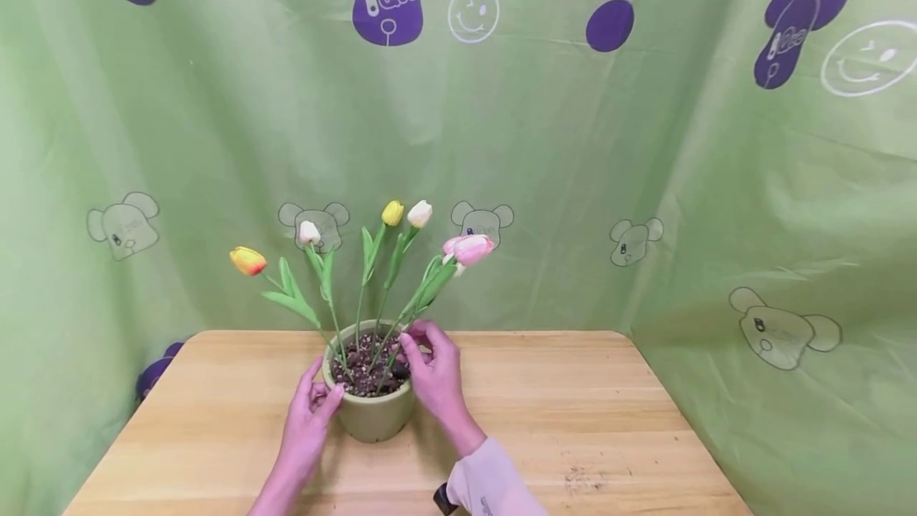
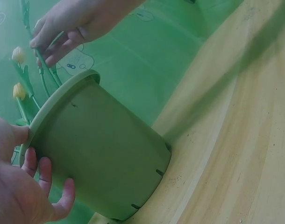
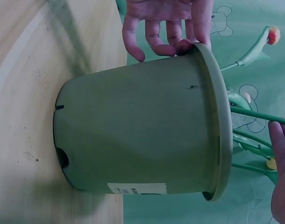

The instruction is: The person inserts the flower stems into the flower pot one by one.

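Observation:
A green flower pot [image 1: 374, 419] filled with dark soil [image 1: 364, 377] stands upright on the table. My left hand [image 1: 306, 414] grips its rim from the left, thumb at the lip and fingers bent against the wall, as the left wrist view shows. At the pot's right side, my right hand [image 1: 438, 373] pinches a green tulip stem [image 2: 45, 65] just above the rim. Pink tulips [image 1: 473, 248] lean right over that hand. Also rising from the soil are an orange tulip [image 1: 247, 261], a yellow tulip [image 1: 392, 213] and white tulips [image 1: 419, 214].
The wooden table [image 1: 559, 412] spreads around the pot, with dark soil crumbs [image 1: 583, 478] near its front right. A green printed curtain [image 1: 544, 142] encloses the back and sides. A white label [image 3: 138, 188] is stuck on the pot's wall.

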`<state>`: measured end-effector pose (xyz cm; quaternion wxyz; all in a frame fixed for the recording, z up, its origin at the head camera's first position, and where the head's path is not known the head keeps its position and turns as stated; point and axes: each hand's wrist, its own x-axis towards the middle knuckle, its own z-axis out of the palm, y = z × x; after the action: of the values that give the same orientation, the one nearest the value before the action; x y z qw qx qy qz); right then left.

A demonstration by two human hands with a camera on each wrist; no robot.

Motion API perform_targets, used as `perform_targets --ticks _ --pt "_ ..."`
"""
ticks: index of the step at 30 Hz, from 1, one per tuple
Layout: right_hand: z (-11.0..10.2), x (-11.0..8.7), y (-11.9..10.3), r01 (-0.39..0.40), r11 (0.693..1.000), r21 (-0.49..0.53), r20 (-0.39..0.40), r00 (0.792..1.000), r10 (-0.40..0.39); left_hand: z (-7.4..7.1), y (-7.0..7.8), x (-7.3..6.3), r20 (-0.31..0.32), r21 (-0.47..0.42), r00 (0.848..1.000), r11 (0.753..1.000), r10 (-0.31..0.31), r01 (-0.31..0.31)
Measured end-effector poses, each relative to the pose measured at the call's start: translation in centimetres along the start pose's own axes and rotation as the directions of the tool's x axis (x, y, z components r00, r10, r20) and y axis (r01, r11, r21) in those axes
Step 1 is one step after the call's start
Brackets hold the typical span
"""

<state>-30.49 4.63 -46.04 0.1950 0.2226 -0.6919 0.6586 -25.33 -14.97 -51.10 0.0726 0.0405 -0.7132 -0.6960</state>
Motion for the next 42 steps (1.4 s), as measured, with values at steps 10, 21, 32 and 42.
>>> perform_targets --ticks 10,21,32,42 --pt "0.4 -0.3 -0.3 0.000 1.000 0.011 0.010 1.000 0.000 -0.1 -0.3 -0.4 -0.002 -0.013 1.000 1.000 -0.010 0.010" --pt "1.2 -0.3 -0.4 0.044 0.999 -0.012 0.027 0.999 -0.043 -0.1 -0.2 -0.3 -0.005 -0.022 1.000 1.000 0.000 0.000" --pt "-0.6 0.4 -0.4 0.247 0.946 -0.211 0.016 0.968 -0.249 0.0 0.0 -0.2 -0.003 -0.022 1.000 1.000 -0.002 0.002" --pt "-0.8 0.1 0.9 0.179 0.961 -0.209 0.047 0.984 -0.173 0.0 0.0 -0.2 0.000 -0.018 1.000 1.000 0.010 -0.010"
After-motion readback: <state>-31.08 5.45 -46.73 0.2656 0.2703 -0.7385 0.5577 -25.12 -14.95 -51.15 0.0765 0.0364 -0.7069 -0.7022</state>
